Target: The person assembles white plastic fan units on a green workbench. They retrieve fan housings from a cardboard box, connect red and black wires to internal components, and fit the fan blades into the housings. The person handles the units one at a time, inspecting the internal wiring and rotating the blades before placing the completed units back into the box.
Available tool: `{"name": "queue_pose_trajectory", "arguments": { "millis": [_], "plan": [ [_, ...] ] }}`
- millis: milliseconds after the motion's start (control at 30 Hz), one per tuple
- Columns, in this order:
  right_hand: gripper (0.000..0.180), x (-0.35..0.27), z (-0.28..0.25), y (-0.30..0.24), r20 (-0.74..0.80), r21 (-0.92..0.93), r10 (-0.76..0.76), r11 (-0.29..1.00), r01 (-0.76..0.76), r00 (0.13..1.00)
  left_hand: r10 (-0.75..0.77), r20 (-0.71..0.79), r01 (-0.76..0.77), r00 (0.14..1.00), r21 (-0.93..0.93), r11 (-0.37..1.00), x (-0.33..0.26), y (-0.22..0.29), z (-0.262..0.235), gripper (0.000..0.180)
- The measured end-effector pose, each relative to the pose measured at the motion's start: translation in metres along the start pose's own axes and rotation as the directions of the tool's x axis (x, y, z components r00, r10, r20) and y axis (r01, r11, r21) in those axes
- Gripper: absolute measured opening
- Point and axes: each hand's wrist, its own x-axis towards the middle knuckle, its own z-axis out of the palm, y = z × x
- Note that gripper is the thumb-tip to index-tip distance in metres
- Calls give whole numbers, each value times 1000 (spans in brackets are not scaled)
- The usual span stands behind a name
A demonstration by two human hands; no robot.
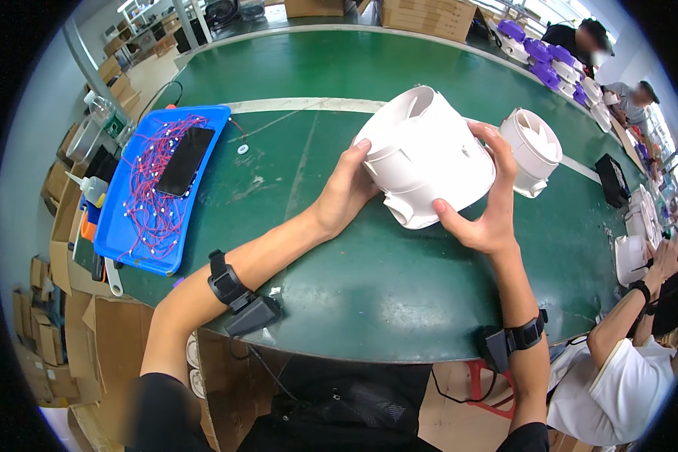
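Note:
A white plastic housing [422, 162], rounded and open at the top with a fin inside, is held tilted above the green table. My left hand [346, 184] grips its left side, thumb on the upper edge and the other fingers hidden behind it. On the opposite side my right hand [486, 200] clasps it, thumb at the lower edge and fingers near the rim. Just beyond my right hand, a second white housing [532, 147] of similar shape stands on the table, with vanes showing in its opening.
To the left, a blue tray [222, 124] holds tangled red wires [154, 203] and a black phone [185, 161]. A small white disc [242, 149] on a wire lies beside it. A black box [612, 181] sits at right, near a co-worker's hand [664, 262]. Purple-and-white parts [539, 51] line the far right.

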Motion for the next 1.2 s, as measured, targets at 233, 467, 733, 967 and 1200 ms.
{"name": "queue_pose_trajectory", "arguments": {
  "millis": [233,467,733,967,1200],
  "plan": [
    [60,1,-8,0,-40,53,258,965,-256,965,-14,10,13,1000,158,987,-1,-6,-7,74],
    [56,4,-7,-5,0,-113,66,991,-65,998,-15,-143,29,990,96,995,-3,-2,0,60],
    [59,9,-2,-18,23,-121,-9,993,11,1000,-19,-148,26,989,44,999,0,-3,-8,53],
    [59,9,-3,-19,24,-128,-2,992,5,1000,-23,-128,27,991,29,999,3,-6,-11,52],
    [47,7,-3,-12,-9,-76,90,993,-91,996,300,-237,-115,924,577,808,-6,1,-4,44]
  ]
}}
